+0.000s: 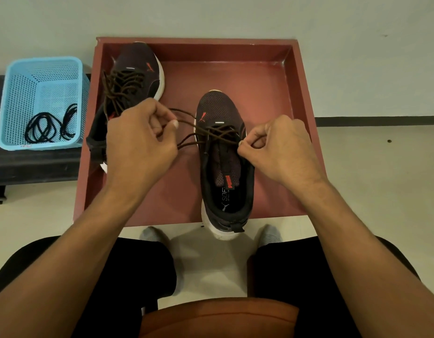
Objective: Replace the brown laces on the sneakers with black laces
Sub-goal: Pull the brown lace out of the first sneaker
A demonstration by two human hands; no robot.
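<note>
Inside the red tray (306,93), two dark sneakers lie with their toes pointing away from the person. The near sneaker (225,203) is the one being worked on, and its heel overhangs the tray's near edge. Its brown lace (186,123) is partly slack. Several strands run out sideways from the upper eyelets to the left hand (140,140), whose grip is clenched round them, thumb and fingers pinching. The right hand (281,147) has its grip pinched on the lace at the eyelets on the shoe's right side. The far sneaker (138,59) lies just beyond the left hand, fully threaded with its own brown lace (121,86). The black laces (43,130) lie coiled in the blue basket (11,106) on the dark worktop (28,164) to the left, well apart from the shoes and untouched.

Judging from this, the unlacing of the first shoe is underway. Nothing pins the shoe down, so a hard sideways pull from the left grip could drag or roll it, and with its heel already past the edge it could slip off the tray. Pulling several strands at once may jam a crossing in an eyelet. The drawn-out loops pass near the far shoe's lace and might tangle with it.
</note>
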